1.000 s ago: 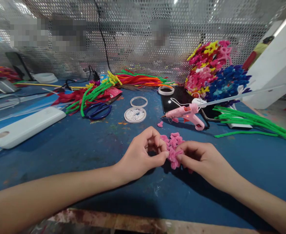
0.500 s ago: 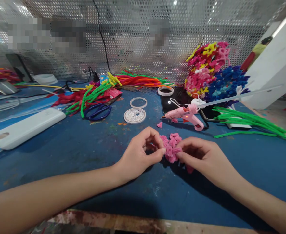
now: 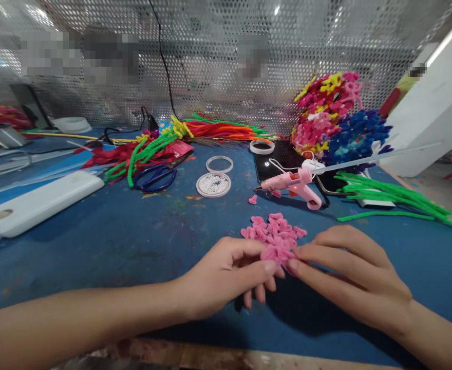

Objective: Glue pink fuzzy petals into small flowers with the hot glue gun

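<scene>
Pink pieces (image 3: 274,234): small fuzzy shapes heaped on the blue table (image 3: 133,241), just ahead of both hands.
Left hand (image 3: 226,275): thumb and forefinger pinch one pink piece at the heap's near edge.
Right hand (image 3: 349,277): fingers stretched flat, tips meeting that same piece; whether they grip it is unclear.
Glue gun (image 3: 293,185): pink, lying beyond the heap.
Green pipe cleaners (image 3: 395,195): far right.

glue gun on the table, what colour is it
Pink, with a white cord; the glue gun shows clearly in the head view.

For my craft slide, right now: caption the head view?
Both hands pinch pink pipe-cleaner petals near a glue gun.
</scene>
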`<state>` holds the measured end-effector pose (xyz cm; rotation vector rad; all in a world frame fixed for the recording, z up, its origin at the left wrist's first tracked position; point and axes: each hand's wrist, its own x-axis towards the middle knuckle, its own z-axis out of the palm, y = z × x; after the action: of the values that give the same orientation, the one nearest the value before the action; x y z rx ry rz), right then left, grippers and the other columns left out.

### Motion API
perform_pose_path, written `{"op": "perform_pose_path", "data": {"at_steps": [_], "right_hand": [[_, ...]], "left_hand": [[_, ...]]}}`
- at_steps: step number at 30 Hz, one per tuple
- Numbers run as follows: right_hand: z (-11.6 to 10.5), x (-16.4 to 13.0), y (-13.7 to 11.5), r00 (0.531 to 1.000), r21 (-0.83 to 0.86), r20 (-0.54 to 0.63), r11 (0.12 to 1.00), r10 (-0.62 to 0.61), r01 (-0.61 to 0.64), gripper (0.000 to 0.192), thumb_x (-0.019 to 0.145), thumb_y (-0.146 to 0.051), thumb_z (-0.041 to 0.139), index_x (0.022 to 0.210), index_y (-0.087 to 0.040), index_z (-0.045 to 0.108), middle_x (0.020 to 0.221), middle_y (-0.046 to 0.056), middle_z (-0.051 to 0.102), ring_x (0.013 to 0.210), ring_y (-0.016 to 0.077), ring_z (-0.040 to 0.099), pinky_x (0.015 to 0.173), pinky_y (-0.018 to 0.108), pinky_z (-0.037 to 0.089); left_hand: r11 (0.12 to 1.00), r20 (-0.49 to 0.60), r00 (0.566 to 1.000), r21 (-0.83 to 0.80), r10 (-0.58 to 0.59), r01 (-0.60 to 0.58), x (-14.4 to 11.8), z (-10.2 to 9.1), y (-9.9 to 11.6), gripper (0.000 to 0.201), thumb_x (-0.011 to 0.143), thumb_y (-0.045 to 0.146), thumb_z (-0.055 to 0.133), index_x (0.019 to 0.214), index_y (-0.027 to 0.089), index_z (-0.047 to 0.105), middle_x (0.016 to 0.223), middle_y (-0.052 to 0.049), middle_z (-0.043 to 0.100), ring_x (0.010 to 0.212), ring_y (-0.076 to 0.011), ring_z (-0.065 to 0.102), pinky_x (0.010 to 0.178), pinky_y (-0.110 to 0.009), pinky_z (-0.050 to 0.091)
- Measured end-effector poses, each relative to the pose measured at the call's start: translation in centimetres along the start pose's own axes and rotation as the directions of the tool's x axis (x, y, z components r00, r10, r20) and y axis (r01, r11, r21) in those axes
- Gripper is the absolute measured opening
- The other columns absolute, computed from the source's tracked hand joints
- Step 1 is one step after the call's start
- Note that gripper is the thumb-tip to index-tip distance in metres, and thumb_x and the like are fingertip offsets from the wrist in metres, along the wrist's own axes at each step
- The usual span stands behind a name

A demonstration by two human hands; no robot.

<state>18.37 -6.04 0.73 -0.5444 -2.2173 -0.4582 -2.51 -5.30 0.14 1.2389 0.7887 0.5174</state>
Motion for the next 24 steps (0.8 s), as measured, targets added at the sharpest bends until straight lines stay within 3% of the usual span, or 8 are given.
{"op": "perform_pose_path", "data": {"at_steps": [9,11,13,15,18,21,24], "right_hand": [[0.0,0.2,0.1,0.999,0.005,0.034,0.999,-0.040,0.040,0.018,0.083,-0.008,0.058,0.078,-0.022,0.069,0.078,0.000,0.074,0.067,0.0160,0.063,0.061,0.030,0.053],[0.4,-0.2,-0.1,1.000,0.069,0.001,0.997,0.024,-0.024,0.017,0.080,-0.007,0.059,0.084,-0.021,0.068,0.079,0.003,0.072,0.070,0.0168,0.062,0.062,0.031,0.053],[0.8,-0.6,-0.4,0.985,0.205,-0.039,0.966,0.170,-0.159,0.022,0.077,-0.005,0.057,0.090,-0.020,0.064,0.082,0.005,0.068,0.075,0.0174,0.061,0.065,0.033,0.053],[1.3,-0.8,-0.9,0.927,0.348,-0.018,0.872,0.374,-0.345,0.024,0.076,-0.006,0.057,0.095,-0.020,0.060,0.083,0.005,0.064,0.074,0.0164,0.061,0.066,0.032,0.053],[1.8,-0.8,-1.5,0.770,0.426,0.164,0.660,0.616,-0.619,0.021,0.076,-0.015,0.064,0.095,-0.022,0.058,0.079,0.001,0.064,0.064,0.0127,0.060,0.057,0.026,0.052],[2.0,-0.5,-1.8,0.651,0.407,0.308,0.522,0.694,-0.749,0.010,0.076,-0.024,0.066,0.085,-0.023,0.062,0.070,-0.003,0.066,0.056,0.0106,0.058,0.050,0.020,0.048],[2.0,-0.3,-1.9,0.605,0.384,0.353,0.479,0.714,-0.789,0.005,0.079,-0.025,0.064,0.074,-0.023,0.065,0.057,-0.006,0.062,0.048,0.0084,0.054,0.046,0.018,0.043]], "left_hand": [[0.998,-0.028,1.000,0.060,-0.005,0.007,0.0,-0.3,-0.1,0.021,0.081,0.032,0.052,0.071,0.014,0.056,0.058,0.002,0.055,0.046,-0.0064,0.050,0.038,-0.012,0.037],[0.996,-0.056,0.998,0.093,0.005,0.001,0.0,-0.1,-0.1,0.020,0.081,0.028,0.051,0.067,0.015,0.055,0.054,0.003,0.054,0.044,-0.0056,0.049,0.038,-0.012,0.037],[0.994,-0.106,0.994,0.107,0.033,-0.022,0.1,0.0,-0.2,0.021,0.081,0.026,0.050,0.064,0.015,0.054,0.053,0.003,0.054,0.043,-0.0054,0.049,0.039,-0.012,0.039],[0.992,-0.153,0.986,0.122,0.062,-0.043,0.1,0.1,-0.3,0.021,0.081,0.024,0.050,0.064,0.014,0.055,0.054,0.003,0.056,0.043,-0.0054,0.051,0.041,-0.012,0.041],[0.983,-0.172,0.979,0.169,0.107,-0.078,0.0,0.0,-0.4,0.021,0.083,0.022,0.049,0.065,0.014,0.058,0.055,0.003,0.057,0.045,-0.0051,0.053,0.045,-0.013,0.045],[0.961,-0.167,0.971,0.248,0.170,-0.125,-0.1,-0.1,-0.4,0.022,0.083,0.020,0.049,0.064,0.014,0.060,0.056,0.003,0.059,0.047,-0.0054,0.055,0.048,-0.013,0.047],[0.926,-0.173,0.958,0.341,0.231,-0.161,-0.2,-0.1,-0.4,0.023,0.082,0.017,0.049,0.063,0.014,0.061,0.057,0.002,0.061,0.049,-0.0063,0.058,0.050,-0.013,0.048]]}}
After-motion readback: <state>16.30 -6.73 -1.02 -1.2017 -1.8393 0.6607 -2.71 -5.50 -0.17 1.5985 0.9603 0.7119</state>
